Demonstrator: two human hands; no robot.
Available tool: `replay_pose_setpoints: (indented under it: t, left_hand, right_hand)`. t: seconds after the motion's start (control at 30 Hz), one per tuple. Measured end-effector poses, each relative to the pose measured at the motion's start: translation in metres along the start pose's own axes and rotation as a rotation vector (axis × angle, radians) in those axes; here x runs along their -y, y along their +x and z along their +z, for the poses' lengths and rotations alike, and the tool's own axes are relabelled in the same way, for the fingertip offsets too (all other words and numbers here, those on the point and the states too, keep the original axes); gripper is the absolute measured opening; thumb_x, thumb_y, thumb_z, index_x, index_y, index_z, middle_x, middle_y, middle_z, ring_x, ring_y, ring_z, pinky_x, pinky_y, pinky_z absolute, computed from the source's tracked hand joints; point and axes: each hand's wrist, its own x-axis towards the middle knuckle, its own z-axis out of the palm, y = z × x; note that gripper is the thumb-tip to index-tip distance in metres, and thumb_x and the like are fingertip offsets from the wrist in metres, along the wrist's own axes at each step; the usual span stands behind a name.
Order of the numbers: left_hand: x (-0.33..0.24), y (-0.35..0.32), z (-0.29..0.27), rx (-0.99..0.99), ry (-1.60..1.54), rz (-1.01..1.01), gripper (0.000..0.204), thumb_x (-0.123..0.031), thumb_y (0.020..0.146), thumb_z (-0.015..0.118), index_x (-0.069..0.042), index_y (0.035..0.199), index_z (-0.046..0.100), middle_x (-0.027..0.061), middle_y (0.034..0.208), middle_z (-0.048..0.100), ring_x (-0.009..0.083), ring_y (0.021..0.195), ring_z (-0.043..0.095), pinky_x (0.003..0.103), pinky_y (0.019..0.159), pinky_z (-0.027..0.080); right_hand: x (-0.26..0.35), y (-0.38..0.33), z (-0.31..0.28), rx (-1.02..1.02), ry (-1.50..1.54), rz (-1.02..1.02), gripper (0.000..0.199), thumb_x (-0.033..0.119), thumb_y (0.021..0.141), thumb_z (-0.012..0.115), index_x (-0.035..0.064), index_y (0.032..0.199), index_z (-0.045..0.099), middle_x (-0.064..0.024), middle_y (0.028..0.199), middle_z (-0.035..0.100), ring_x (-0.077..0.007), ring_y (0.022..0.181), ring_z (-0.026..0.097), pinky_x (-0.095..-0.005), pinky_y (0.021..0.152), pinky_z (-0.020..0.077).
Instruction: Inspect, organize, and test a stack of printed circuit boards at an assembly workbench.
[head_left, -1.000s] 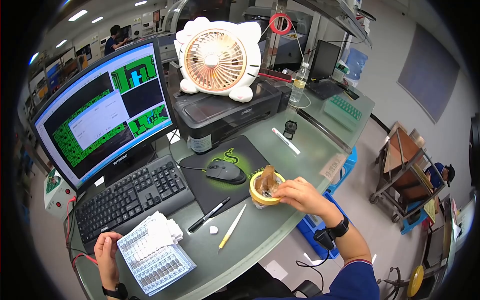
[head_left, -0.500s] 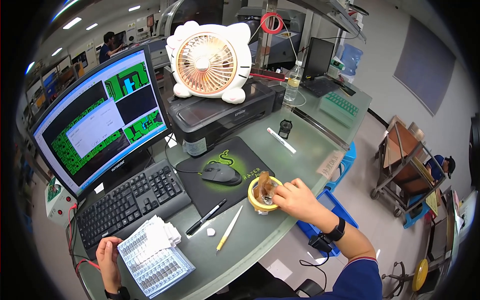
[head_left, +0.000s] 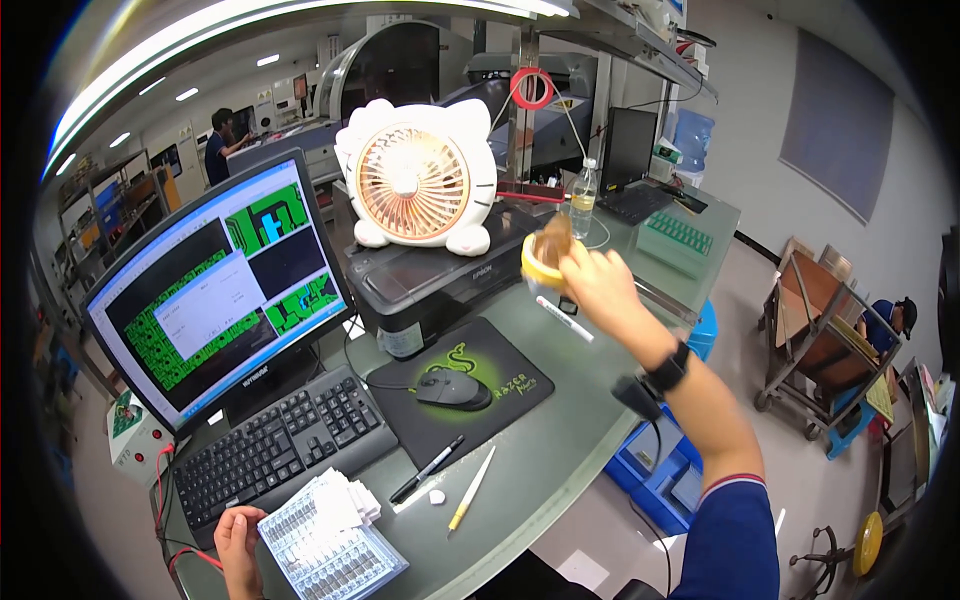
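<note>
1. Closed grip on the right hand (head_left: 600, 287): I see thumb and fingers drawn in on the near side of the tape roll (head_left: 540, 273), brown film (head_left: 553, 240) poking up from its middle. Motion smears the fingertips, so their exact hold I can't tell.
2. Roll's position right now: it looks raised over the far part of the table (head_left: 560, 425), in front of the bottle (head_left: 583, 195), just past one end of the marker (head_left: 565, 319).
3. Left hand (head_left: 238, 548) sits curled at the left edge of the sheets (head_left: 335, 545); whether it pinches them, I can't tell.
4. For this carry, I'd keep the roll level, since the film looks loose and could slip out if tilted.
5. I'd want a firm rim hold without squashing, and enough height to clear the marker. Bottle close behind: no hurried reach, a knock could topple it.
6. Left side, I'd stay light; those sheets could skid.
7. Against half a second ago: the roll was by the near corner of the mat (head_left: 525, 377); now it's well beyond, the arm stretched forward. View has shifted too. Left hand remains beside the sheets.
</note>
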Motion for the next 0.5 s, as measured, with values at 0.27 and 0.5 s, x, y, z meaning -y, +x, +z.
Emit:
replay_pose_setpoints:
  t: [0.27, 0.5]
  left_hand:
    - [-0.006, 0.001, 0.001, -0.02, 0.026, 0.04, 0.022, -0.021, 0.1, 0.052, -0.002, 0.097, 0.062, 0.0093, 0.093, 0.067, 0.0182, 0.088, 0.065, 0.031, 0.082, 0.052]
    - [-0.009, -0.002, -0.002, -0.078, 0.032, 0.013, 0.023, -0.014, 0.101, 0.049, 0.003, 0.1, 0.065, 0.0115, 0.098, 0.069, 0.0187, 0.093, 0.066, 0.032, 0.088, 0.052]
  right_hand:
    - [-0.016, 0.102, 0.12, 0.1, -0.084, 0.198, 0.015, 0.018, 0.082, 0.067, 0.012, 0.095, 0.066, -0.0059, 0.099, 0.065, -0.0225, 0.101, 0.063, -0.0435, 0.078, 0.0469]
    - [0.009, 0.133, 0.131, 0.27, 0.352, 0.381, 0.047, 0.014, 0.074, 0.077, 0.0043, 0.116, 0.057, -0.0155, 0.114, 0.06, -0.0373, 0.095, 0.067, -0.0474, 0.083, 0.0545]
